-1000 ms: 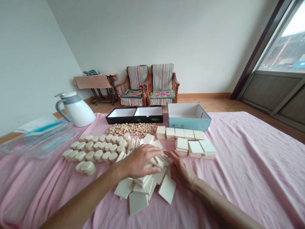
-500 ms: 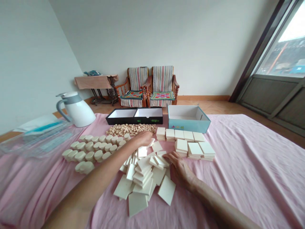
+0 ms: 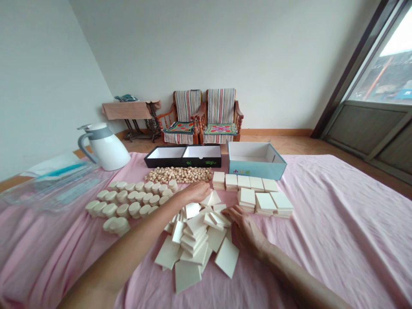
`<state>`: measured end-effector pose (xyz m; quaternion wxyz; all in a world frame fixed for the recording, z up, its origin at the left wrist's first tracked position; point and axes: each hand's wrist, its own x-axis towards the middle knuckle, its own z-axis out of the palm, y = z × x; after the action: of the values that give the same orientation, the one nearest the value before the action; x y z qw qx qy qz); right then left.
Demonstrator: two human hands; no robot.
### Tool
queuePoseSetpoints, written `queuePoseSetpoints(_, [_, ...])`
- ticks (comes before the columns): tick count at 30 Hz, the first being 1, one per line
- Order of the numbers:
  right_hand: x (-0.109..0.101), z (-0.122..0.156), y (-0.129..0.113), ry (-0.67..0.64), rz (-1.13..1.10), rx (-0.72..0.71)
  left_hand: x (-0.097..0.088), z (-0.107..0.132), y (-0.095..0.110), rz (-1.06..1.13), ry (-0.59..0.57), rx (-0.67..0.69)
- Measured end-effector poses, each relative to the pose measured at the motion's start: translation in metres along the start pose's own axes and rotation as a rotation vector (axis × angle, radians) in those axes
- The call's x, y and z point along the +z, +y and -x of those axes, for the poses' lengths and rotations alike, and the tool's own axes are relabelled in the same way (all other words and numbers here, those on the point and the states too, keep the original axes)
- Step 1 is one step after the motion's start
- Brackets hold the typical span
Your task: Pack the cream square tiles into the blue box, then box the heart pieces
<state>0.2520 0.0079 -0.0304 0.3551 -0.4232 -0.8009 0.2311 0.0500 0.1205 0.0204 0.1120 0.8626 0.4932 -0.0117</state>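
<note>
Gathering tiles [image 3: 195, 224], by the look of it, heaped mid-cloth [image 3: 325, 231]! Left hand [image 3: 197, 191] at their far edge, fingers curled; right hand [image 3: 245, 225] touching their right side, fingers half-bent. Gripping any? Can't tell. Next wants a neat edge pinch, I'd say.

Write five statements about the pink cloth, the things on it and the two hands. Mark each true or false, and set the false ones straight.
1. The pale blue box stands right of the black box. True.
2. The left hand is nearer the body than the right hand. False: the left hand is farther out.
3. The round discs lie left of the loose square tiles. True.
4. The white jug stands between the boxes. False: it stands left of both.
5. The right hand is at the right side of the loose square tiles. True.
</note>
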Motion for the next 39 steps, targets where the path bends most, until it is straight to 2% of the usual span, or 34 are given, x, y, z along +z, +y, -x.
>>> queuePoseSetpoints(6, [-0.004, -0.001, -0.003, -0.007, 0.018, 0.013, 0.002, 0.001, 0.001, 0.114, -0.004, -0.018])
queuePoseSetpoints(10, [-0.007, 0.0, -0.004, 0.007, 0.024, 0.073, 0.003, 0.0, 0.004, 0.198, 0.06, -0.011])
queuePoseSetpoints(16, [-0.007, 0.0, -0.003, -0.006, 0.025, 0.083, 0.0, 0.003, 0.004, 0.378, 0.107, 0.086])
queuePoseSetpoints(20, [-0.007, -0.001, -0.002, -0.012, 0.02, 0.08, -0.005, 0.016, 0.013, 0.441, 0.13, 0.164])
queuePoseSetpoints(24, [-0.007, 0.0, -0.002, -0.008, 0.023, 0.063, -0.009, 0.037, 0.029, 0.404, 0.14, 0.215])
queuePoseSetpoints(30, [-0.008, 0.0, -0.003, -0.002, 0.016, 0.041, -0.002, 0.07, 0.048, 0.317, 0.186, 0.249])
queuePoseSetpoints(35, [-0.012, -0.003, -0.005, 0.053, 0.059, 0.041, 0.001, 0.087, 0.049, 0.282, 0.207, 0.394])
queuePoseSetpoints(39, [-0.019, -0.009, -0.011, 0.11, 0.096, 0.031, 0.003, 0.089, 0.044, 0.34, 0.23, 0.411])
